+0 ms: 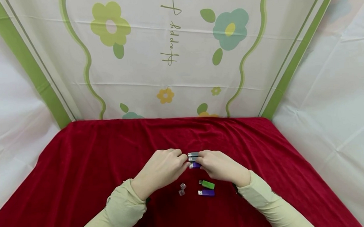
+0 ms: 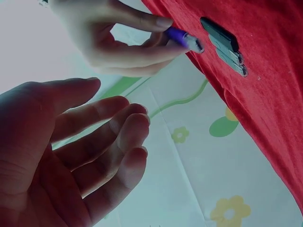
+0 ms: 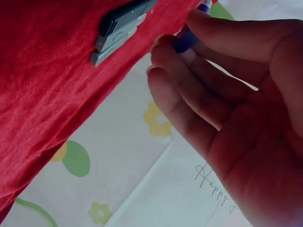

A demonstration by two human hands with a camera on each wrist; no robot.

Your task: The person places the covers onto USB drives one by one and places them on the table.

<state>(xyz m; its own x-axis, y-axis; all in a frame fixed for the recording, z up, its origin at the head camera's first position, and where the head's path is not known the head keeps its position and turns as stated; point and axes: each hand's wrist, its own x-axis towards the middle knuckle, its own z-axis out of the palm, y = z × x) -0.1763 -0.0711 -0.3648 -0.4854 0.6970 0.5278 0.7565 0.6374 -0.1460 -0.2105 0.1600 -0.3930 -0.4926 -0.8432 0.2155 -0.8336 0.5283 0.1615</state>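
Note:
My right hand (image 1: 221, 165) pinches a purple USB stick (image 3: 185, 40) between thumb and fingers. The stick's pale plug end (image 2: 194, 43) points towards my left hand (image 1: 164, 167). That left hand has loosely bent fingers and nothing between them, as the left wrist view shows. Just beyond the held stick, grey USB sticks (image 1: 193, 154) lie side by side on the red cloth, partly covered by my right fingers in the head view. A dark USB stick (image 3: 124, 20) lies against them in the right wrist view.
Nearer to me on the red cloth (image 1: 116, 142) lie a green USB stick (image 1: 208, 184) and another purple USB stick (image 1: 207, 192). Two small clear caps, one upper cap (image 1: 183, 186) and one lower cap (image 1: 181, 192), are left of them. A printed white curtain (image 1: 144, 68) stands behind.

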